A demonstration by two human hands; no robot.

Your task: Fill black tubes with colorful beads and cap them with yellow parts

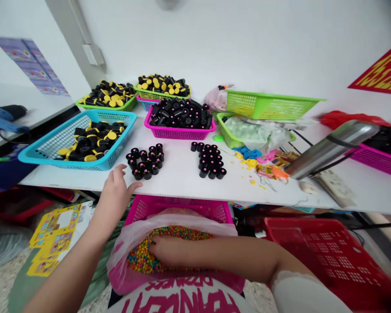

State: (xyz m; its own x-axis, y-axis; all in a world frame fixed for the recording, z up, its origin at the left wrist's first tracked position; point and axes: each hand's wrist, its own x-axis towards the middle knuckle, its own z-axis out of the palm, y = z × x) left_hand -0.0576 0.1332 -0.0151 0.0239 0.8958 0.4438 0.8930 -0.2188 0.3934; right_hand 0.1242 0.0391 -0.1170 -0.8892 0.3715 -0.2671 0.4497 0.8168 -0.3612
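Observation:
My left hand [116,191] rests at the front edge of the white table [182,182], fingers spread and empty, just left of a cluster of small black cups [145,161]. A second cluster of black cups [209,160] stands further right. My right hand [167,251] lies in a heap of small multicoloured beads [143,256] inside a plastic bag lining a pink basket [182,208] on my lap. Its fingers are dug into the beads and partly hidden.
A blue basket [45,148] of black and yellow caps sits at left, green baskets [101,104] behind it, and a pink basket [179,130] of black cups at centre. A steel flask [329,148] lies at right. A red crate [329,252] stands below the table.

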